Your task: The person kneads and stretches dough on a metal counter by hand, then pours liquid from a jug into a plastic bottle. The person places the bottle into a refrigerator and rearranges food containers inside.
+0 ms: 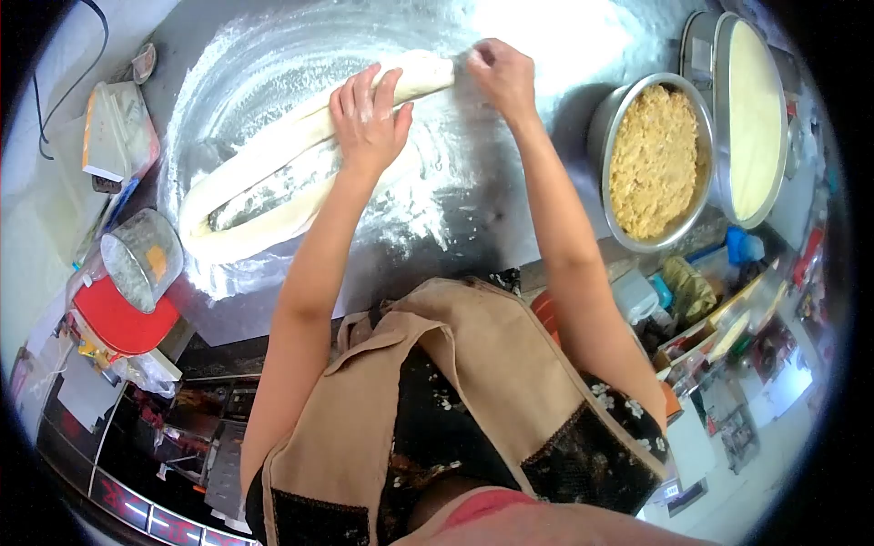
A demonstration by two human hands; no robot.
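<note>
A long rope of pale dough lies on the floured metal worktop, bent back on itself in a loop at its left end. My left hand rests on the upper strand near its right end, fingers spread over the dough. Just beyond the cut-looking end of the rope, my right hand is closed, its fingers curled together. A small gap shows between that hand and the dough; whatever its fingertips may hold is hidden. White flour is smeared around the rope and dusts my left fingers.
On the right stand a metal bowl of lumpy yellow-brown mixture and an oval pan with a smooth pale filling. At left, a clear plastic container sits by a red lid. A white tub stands farther back.
</note>
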